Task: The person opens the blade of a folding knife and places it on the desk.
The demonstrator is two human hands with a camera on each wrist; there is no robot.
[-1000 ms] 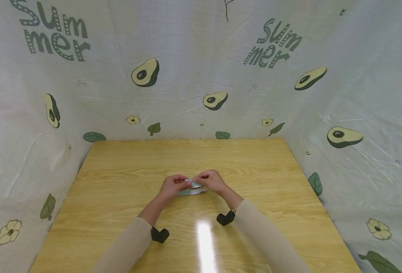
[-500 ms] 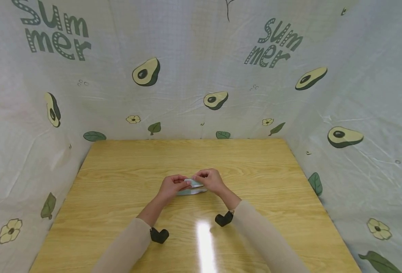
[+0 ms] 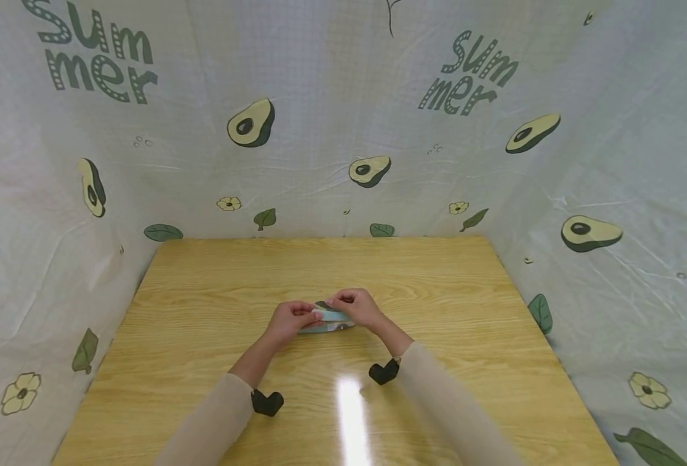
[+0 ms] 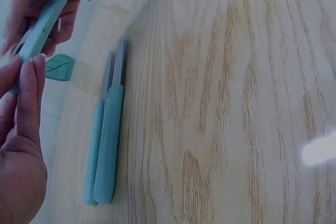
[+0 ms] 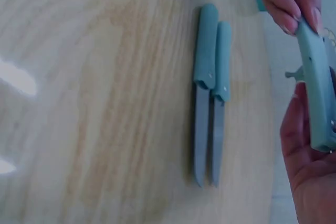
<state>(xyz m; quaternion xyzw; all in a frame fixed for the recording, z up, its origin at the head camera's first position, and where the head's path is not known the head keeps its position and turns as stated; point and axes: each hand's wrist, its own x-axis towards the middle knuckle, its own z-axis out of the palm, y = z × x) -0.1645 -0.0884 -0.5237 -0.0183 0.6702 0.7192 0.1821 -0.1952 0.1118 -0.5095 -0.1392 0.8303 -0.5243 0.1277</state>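
Note:
Both hands hold one teal tool (image 3: 334,316) between them, above the far middle of the table. Its kind is unclear; in the right wrist view a small tab (image 5: 294,73) juts from its side and a dark part shows along the opposite edge. My left hand (image 3: 287,319) pinches one end with thumb and fingers. At the other end my right hand (image 3: 360,307) grips it, its fingers partly hidden behind the teal body. Nearer me on the table lie two knives with teal handles and bare metal blades, a larger knife (image 4: 108,145) close beside a smaller knife (image 4: 92,153).
The wooden table (image 3: 215,272) is bordered at the back and sides by a hanging white cloth (image 3: 308,129) printed with avocados and leaves. Black wrist mounts (image 3: 267,402) sit at both sleeve cuffs. A bright light reflection crosses the near part of the tabletop.
My left hand has shifted slightly left. The teal tool has turned, and a dark part now shows behind it in the head view. The knives stay where they were.

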